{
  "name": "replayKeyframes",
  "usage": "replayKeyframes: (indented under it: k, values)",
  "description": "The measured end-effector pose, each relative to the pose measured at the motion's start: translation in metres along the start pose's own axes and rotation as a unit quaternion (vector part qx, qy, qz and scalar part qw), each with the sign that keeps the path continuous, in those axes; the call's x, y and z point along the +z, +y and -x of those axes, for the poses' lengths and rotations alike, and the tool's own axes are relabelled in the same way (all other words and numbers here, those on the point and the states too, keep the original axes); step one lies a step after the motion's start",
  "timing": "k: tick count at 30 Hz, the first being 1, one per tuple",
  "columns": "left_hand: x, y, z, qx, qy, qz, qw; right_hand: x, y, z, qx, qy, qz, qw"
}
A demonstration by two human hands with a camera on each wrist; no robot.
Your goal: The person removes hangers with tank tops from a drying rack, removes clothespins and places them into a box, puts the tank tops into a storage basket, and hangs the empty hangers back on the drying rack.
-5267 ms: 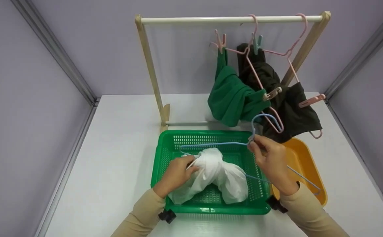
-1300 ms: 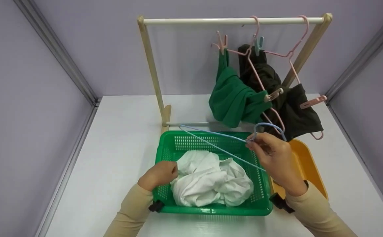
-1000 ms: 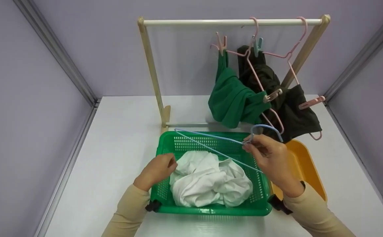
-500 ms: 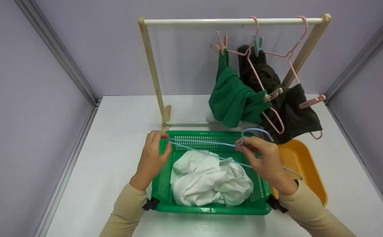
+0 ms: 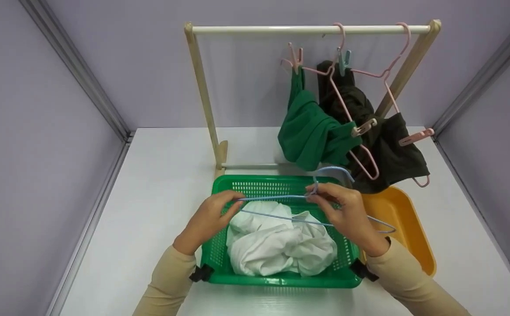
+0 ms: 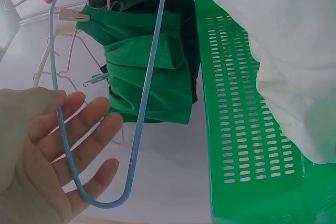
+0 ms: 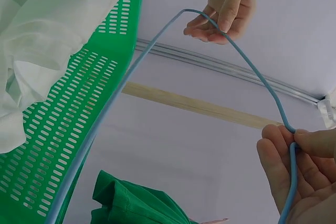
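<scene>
A blue clothes hanger is held between both hands, over the green basket. My right hand pinches it at the neck just under the hook, thumb against fingers. My left hand has the hanger's left end between thumb and fingers; in the left wrist view the thumb lies on the hanger wire with the fingers behind it. Below, a crumpled white cloth fills the middle of the basket, touched by neither hand.
Behind the basket stands a rack with a white rail and wooden legs. Pink hangers on it carry a green garment and a dark garment, fastened with clothes pegs. An orange tray sits right of the basket.
My left hand has let go of the white cloth, moved up and taken the hanger's left end. The right hand with the hanger has shifted slightly left. The cloth now lies in a looser heap.
</scene>
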State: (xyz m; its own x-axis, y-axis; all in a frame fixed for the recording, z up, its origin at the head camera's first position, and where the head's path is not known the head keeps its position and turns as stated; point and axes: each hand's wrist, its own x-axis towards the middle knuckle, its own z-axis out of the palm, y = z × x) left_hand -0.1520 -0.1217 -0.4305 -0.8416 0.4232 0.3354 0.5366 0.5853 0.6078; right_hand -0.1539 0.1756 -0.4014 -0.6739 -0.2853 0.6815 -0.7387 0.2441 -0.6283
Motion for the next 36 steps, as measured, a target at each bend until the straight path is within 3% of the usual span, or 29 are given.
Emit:
replayKeyframes:
  k: [4,13,21,25,30,36]
  values:
    - [-0.002,-0.002,0.001,0.014,-0.014,0.025,0.9995,0.000,0.002,0.001,0.002,0.000,-0.008,1.0000]
    - [-0.004,-0.005,0.004,0.028,0.052,-0.015,0.9981,0.001,0.004,0.003,0.026,-0.003,0.015,0.9995]
    - [-0.008,-0.008,0.008,0.016,0.071,-0.012,0.9973,0.000,0.006,0.005,0.052,-0.002,0.041,0.9978]
    - [-0.015,-0.013,0.012,-0.007,0.091,-0.025,0.9955,-0.002,0.007,0.006,0.055,0.012,0.062,0.9965]
    - [-0.031,-0.020,0.017,-0.037,0.131,-0.060,0.9889,-0.007,0.009,0.007,0.061,0.035,0.078,0.9944]
    - [-0.047,-0.027,0.019,-0.035,0.202,-0.115,0.9719,-0.007,0.011,0.010,0.079,0.021,0.079,0.9935]
